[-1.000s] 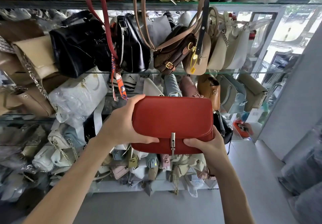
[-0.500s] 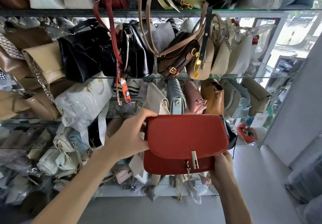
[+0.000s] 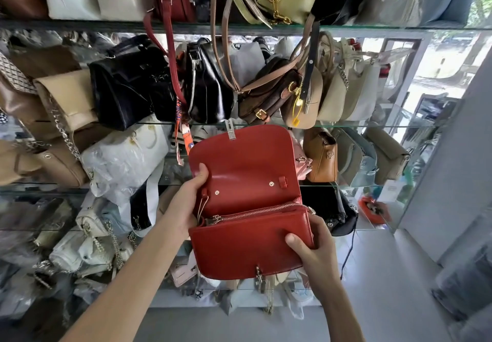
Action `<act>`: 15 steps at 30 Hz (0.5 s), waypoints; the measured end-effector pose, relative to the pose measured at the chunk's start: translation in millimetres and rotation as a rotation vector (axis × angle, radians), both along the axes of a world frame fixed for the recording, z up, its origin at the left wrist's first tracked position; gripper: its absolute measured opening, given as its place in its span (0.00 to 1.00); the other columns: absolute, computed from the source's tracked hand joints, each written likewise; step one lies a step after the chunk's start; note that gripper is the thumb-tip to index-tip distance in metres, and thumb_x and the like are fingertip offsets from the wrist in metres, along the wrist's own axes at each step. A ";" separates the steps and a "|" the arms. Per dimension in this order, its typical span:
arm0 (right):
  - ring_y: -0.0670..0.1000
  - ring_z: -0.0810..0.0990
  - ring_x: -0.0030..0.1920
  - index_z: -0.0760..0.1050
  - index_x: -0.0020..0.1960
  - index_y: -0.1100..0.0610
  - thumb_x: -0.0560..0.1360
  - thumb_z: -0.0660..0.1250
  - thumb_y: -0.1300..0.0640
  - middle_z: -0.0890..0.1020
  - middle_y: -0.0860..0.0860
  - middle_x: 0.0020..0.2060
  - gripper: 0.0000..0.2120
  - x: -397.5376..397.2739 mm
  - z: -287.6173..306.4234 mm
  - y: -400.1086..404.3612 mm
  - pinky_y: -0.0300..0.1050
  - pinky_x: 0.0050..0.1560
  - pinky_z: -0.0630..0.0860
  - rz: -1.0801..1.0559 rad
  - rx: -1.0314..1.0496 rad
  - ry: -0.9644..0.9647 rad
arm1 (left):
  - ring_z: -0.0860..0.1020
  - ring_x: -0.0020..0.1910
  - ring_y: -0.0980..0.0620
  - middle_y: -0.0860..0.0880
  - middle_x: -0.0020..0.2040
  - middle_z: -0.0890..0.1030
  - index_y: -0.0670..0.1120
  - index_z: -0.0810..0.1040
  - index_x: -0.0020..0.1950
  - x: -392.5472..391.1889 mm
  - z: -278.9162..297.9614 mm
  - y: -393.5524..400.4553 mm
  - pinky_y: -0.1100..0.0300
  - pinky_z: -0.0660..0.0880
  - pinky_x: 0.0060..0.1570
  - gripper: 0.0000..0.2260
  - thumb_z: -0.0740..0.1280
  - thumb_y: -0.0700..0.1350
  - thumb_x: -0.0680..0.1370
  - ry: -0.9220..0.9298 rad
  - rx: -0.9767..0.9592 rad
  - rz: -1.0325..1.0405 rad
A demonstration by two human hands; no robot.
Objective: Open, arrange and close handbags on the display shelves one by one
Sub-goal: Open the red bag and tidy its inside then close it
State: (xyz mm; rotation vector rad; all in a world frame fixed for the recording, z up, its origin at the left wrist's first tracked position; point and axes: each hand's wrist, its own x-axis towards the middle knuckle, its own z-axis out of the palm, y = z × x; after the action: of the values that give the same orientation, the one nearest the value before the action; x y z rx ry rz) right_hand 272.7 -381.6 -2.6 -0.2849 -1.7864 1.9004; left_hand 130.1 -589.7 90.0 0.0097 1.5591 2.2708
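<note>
Glass shelves behind | both hands clamped on red handbag, flap up | left hand | right hand

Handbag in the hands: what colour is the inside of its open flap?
Red, matching the outside; the flap of the handbag shows clearly in the head view.

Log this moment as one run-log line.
step: open | red handbag: flap up, zipper shut | left hand: grips flap side | right hand: grips front body
</note>
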 end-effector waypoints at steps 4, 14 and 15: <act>0.49 0.86 0.52 0.79 0.60 0.46 0.61 0.79 0.40 0.87 0.46 0.50 0.29 -2.8 -1.6 3.9 0.43 0.47 0.82 0.030 0.073 -0.049 | 0.88 0.46 0.49 0.46 0.50 0.88 0.46 0.81 0.63 -2.4 -9.7 -2.8 0.52 0.83 0.51 0.23 0.68 0.62 0.78 0.047 0.015 0.081; 0.46 0.72 0.64 0.79 0.65 0.46 0.70 0.75 0.40 0.76 0.45 0.60 0.26 -18.0 21.5 -6.7 0.37 0.66 0.68 -0.282 0.666 0.166 | 0.86 0.48 0.55 0.54 0.47 0.88 0.51 0.84 0.50 12.8 -12.0 3.0 0.55 0.79 0.54 0.12 0.68 0.57 0.79 0.333 -0.075 0.251; 0.48 0.73 0.62 0.82 0.61 0.46 0.72 0.73 0.39 0.77 0.44 0.57 0.20 -21.4 25.3 -13.1 0.41 0.64 0.69 -0.289 0.770 0.187 | 0.86 0.49 0.54 0.54 0.47 0.88 0.51 0.85 0.51 13.8 -13.2 3.8 0.55 0.79 0.54 0.14 0.68 0.59 0.77 0.335 -0.077 0.251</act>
State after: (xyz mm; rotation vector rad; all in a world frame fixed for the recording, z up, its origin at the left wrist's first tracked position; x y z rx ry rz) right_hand 251.3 -394.7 22.7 -0.0714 -2.0553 0.9148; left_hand 143.9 -585.9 76.9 0.1939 1.9107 2.4989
